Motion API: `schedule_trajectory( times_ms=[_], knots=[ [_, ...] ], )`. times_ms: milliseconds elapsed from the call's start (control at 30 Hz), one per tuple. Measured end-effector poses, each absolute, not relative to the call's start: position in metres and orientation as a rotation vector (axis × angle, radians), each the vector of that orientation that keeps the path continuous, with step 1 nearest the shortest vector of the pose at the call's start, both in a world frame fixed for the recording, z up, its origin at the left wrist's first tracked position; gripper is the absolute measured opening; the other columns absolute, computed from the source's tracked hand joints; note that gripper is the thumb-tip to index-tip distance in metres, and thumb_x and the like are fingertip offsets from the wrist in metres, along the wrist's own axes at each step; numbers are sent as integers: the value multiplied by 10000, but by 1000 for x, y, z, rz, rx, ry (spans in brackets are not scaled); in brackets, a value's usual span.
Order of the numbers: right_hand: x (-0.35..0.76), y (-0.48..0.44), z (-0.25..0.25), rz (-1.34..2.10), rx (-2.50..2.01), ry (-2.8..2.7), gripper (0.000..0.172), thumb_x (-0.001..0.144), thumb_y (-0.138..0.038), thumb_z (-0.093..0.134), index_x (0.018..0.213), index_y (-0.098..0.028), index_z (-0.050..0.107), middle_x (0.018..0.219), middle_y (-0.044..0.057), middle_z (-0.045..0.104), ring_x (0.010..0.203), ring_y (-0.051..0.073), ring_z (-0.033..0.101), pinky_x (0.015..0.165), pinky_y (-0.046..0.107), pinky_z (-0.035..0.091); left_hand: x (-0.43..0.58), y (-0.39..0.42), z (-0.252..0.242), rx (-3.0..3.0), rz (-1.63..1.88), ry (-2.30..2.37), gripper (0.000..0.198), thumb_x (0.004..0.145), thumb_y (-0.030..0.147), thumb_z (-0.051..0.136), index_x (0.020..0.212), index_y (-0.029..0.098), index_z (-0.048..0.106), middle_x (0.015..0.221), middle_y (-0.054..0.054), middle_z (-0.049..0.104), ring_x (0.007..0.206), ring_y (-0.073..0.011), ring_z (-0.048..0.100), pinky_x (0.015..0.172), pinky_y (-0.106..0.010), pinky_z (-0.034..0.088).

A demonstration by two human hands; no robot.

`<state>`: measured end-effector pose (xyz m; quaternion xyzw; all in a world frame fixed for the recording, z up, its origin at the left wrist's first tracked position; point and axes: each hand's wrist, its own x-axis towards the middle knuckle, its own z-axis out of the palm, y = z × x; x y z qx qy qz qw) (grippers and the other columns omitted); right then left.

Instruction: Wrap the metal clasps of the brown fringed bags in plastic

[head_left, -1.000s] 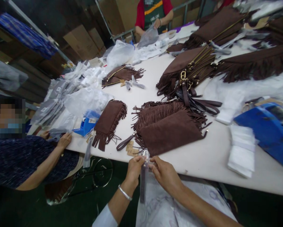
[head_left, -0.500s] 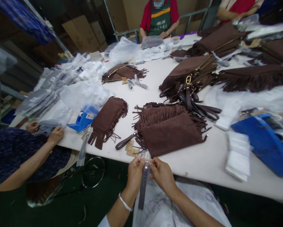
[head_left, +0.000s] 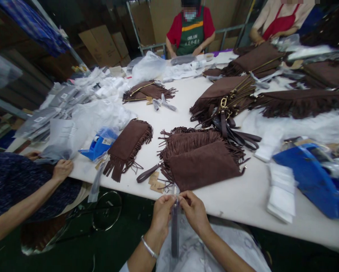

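My left hand (head_left: 161, 215) and my right hand (head_left: 194, 211) meet at the near edge of the white table (head_left: 237, 196). Both pinch the top of a narrow clear plastic sleeve with a dark brown strap (head_left: 174, 226) inside, which hangs straight down between them. Just beyond my fingers lies a stack of brown suede fringed bags (head_left: 200, 158). Beside the stack are a loose brown strap (head_left: 148, 172) and tan paper tags (head_left: 156, 182).
A smaller fringed pouch (head_left: 128, 145) lies left of the stack. A blue tape dispenser (head_left: 313, 177) and folded white sheets (head_left: 281, 190) sit at right. More brown bags (head_left: 228, 94) fill the far side. A seated co-worker's hand (head_left: 62, 169) handles plastic bags at left; two people stand at the far end.
My hands stay pinched on the sleeve top, and the strap now hangs straighter. The view has tilted up a little. The co-worker's hand at left has shifted leftward along the edge.
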<state>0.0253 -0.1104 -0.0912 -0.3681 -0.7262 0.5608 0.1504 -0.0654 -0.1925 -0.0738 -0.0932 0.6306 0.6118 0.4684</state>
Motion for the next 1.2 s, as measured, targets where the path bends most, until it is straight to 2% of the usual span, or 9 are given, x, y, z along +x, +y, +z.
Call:
schedule_trajectory(
  times_ms=[133,300,467,600,800,967,1067,1133,1200],
  knots=[
    [24,-109,-95,1818,-1104,-1897,200,866,-343,483,792,-192,593,664,2,606,592,165,566,561,245,430,-59,-193,-75,-187,1611,1526,330,652,356,777,832,128,620,732,-43,661,635,-133,601,605,-231,447],
    [24,-112,-96,1761,-1128,-1854,224,851,-366,500,776,-180,600,675,9,623,611,172,568,573,248,413,-59,-197,-76,-151,1625,1499,322,663,341,758,877,136,631,797,-44,673,658,-130,608,618,-231,447],
    [25,-117,-100,1686,-1160,-1879,208,867,-360,508,800,-183,593,714,19,639,654,182,587,626,267,429,-64,-191,-80,-112,1503,1720,243,629,298,740,759,137,612,632,-4,621,547,-114,550,519,-208,380],
    [26,-121,-102,1497,-1058,-2015,178,907,-303,467,839,-187,583,788,32,622,720,182,588,676,280,441,-66,-186,-83,-22,1529,1847,172,590,220,719,671,147,586,585,33,571,536,-98,504,537,-205,375],
    [31,-125,-97,1161,-820,-2301,195,934,-158,382,920,-188,574,892,59,592,835,188,595,774,302,474,-60,-189,-88,71,1564,1923,93,659,225,653,683,163,588,617,29,586,588,-112,518,595,-215,399],
    [37,-133,-96,963,-765,-2529,323,899,-56,350,1127,-179,543,1039,96,599,933,201,612,812,313,506,-56,-193,-84,111,1575,1855,182,688,324,674,745,156,628,720,-25,663,708,-168,601,691,-263,462],
    [41,-142,-92,930,-835,-2601,371,856,-27,391,1169,-166,533,1097,113,604,980,224,606,830,334,510,-53,-197,-77,105,1540,1796,277,647,376,726,804,155,666,800,-54,702,814,-217,641,792,-313,484],
    [40,-144,-92,1052,-897,-2592,397,822,-40,450,1184,-177,537,1136,106,601,992,235,603,831,337,508,-54,-198,-74,53,1512,1812,334,578,376,777,816,162,683,814,-63,713,861,-255,655,825,-344,497],
    [35,-140,-96,1282,-977,-2489,357,815,-101,506,1148,-212,569,1118,71,612,921,215,621,777,301,515,-58,-196,-75,0,1487,1896,317,514,380,811,726,180,684,751,-67,710,842,-290,666,796,-375,526]
  ],
)
